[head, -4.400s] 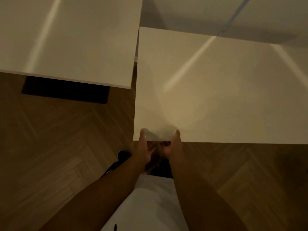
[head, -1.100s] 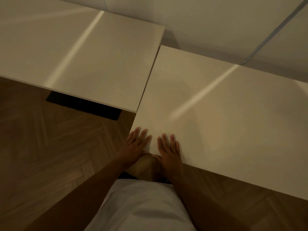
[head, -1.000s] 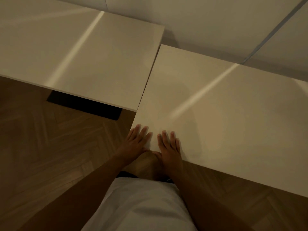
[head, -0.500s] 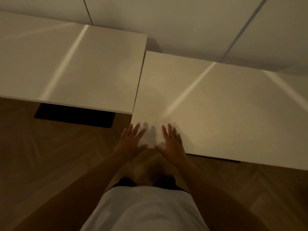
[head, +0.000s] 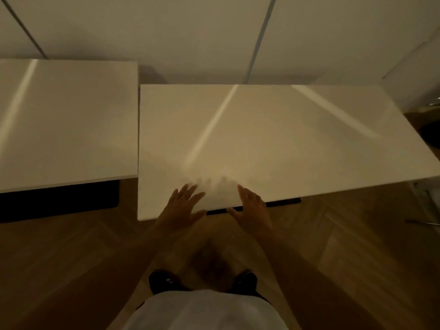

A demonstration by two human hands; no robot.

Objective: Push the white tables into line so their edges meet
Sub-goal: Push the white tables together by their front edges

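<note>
Two white tables stand side by side. The left table (head: 66, 120) sits further back; the right table (head: 273, 144) sticks out toward me by a clear step. Their side edges run parallel with only a thin dark seam between them. My left hand (head: 182, 208) and my right hand (head: 251, 207) hover at the right table's near edge, fingers spread, blurred, holding nothing. I cannot tell whether the palms touch the top.
A white panelled wall (head: 214, 39) runs close behind both tables. Dark table bases (head: 59, 203) show under the near edges. Wooden herringbone floor (head: 71, 270) lies around my dark shoes (head: 164, 281). Dark objects (head: 428, 136) sit at the far right.
The right table has swung square beside the left one, closing the wedge gap. My hands have moved apart and slid back from flat on the top to its near edge.
</note>
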